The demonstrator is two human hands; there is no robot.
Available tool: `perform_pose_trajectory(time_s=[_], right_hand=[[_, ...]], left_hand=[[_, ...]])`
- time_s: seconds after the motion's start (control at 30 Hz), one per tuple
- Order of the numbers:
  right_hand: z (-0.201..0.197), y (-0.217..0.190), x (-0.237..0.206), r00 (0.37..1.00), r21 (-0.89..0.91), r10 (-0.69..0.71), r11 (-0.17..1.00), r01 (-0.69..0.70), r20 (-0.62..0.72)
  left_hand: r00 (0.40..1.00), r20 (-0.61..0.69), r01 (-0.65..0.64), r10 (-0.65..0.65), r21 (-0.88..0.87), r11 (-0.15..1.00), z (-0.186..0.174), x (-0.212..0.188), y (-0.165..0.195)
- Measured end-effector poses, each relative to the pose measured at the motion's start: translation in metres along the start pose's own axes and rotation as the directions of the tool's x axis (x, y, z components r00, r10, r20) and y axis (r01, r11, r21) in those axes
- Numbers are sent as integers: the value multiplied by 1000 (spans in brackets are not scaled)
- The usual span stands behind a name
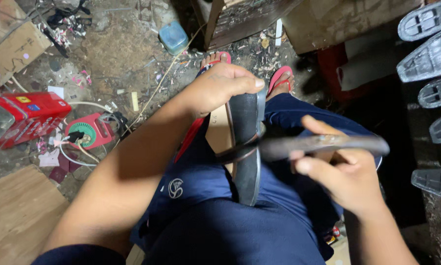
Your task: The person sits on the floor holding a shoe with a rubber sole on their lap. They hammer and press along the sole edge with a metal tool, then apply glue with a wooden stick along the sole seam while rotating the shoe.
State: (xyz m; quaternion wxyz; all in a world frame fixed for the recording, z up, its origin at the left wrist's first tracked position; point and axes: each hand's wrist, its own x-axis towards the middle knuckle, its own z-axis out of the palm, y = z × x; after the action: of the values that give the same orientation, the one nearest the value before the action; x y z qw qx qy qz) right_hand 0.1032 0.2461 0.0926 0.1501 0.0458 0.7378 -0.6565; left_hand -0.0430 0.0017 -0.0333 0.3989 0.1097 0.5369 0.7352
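Note:
My left hand (220, 87) grips the top end of a sandal sole (245, 147) that stands on edge across my lap, its tan insole facing left and its dark underside facing right. My right hand (345, 176) holds a long dark metal tool (323, 145), blurred, whose tip meets the sole's edge near the middle. I sit in dark blue trousers (220, 221), with red flip-flops (282, 78) on my feet below.
Dirt floor with scraps all over. A red box (29, 115) and a red reel with white cord (85, 131) lie at left, a wooden board (14, 216) at lower left. A blue container (174, 37) sits at top. Several grey shoe soles (431, 59) hang at right.

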Motion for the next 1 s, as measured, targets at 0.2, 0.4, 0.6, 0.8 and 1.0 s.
perform_pose_trajectory(time_s=[0.2, 0.4, 0.6, 0.8, 1.0], right_hand=[[9, 5, 14, 920, -649, -373, 673, 355, 118], [15, -10, 28, 861, -710, -444, 521, 474, 249], [11, -18, 36, 832, -730, -435, 434, 528, 344], [10, -20, 36, 823, -788, -378, 293, 541, 424], [12, -20, 36, 818, -824, -344, 178, 538, 460]], left_hand=[[1000, -7, 30, -30, -2, 1000, 2, 1, 0], [999, -43, -8, 10, 60, 998, 4, 3, 2], [999, -42, 17, -16, 27, 999, 5, 0, 9], [1000, 1, 23, -23, 33, 999, 4, 1, 10], [1000, 19, 11, -11, 24, 1000, 5, 9, 4]])
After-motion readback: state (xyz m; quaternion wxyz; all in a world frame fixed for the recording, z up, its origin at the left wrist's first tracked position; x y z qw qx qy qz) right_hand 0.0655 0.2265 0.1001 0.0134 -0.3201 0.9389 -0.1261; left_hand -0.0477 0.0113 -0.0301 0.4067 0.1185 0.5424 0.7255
